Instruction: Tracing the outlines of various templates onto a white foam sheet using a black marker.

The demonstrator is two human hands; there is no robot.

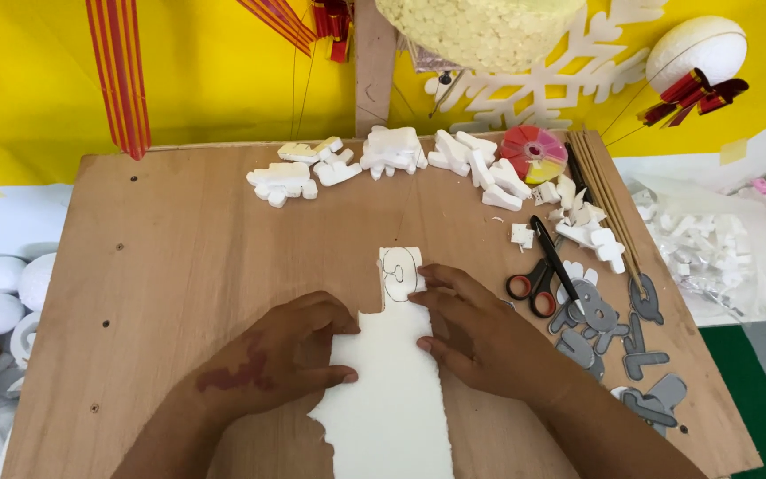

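- Foam sheet [392, 390], white and grainy, lies flat on the wooden board [179, 239], running from the near edge up toward the middle; its edges are ragged and stepped where pieces have been cut away.
- At its top a narrow tab sticks up, and on that tab a rounded outline [399, 269] is drawn in dark line.
- Left hand [285, 355] rests on the sheet's left edge, thumb on top and fingers curled loosely against the side, pressing rather than gripping tight.
- Right hand [476, 328] lies on the right edge, fingertips spread flat at the base of the tab, thumb tucked against the sheet lower down; neither hand is closed round anything else.
- One pair of scissors [538, 270], red handles and black blades, lies shut just right of the right hand.
- One round reel [534, 153] with pink, red and yellow segments sits at the far edge.
- One bundle of thin wooden sticks [605, 200] runs along the right side.
- White foam offcuts [392, 151] lie along the far edge in about five loose heaps; I cannot count the single pieces.
- Grey cut-out shapes [613, 337] lie overlapping at the right, roughly seven.
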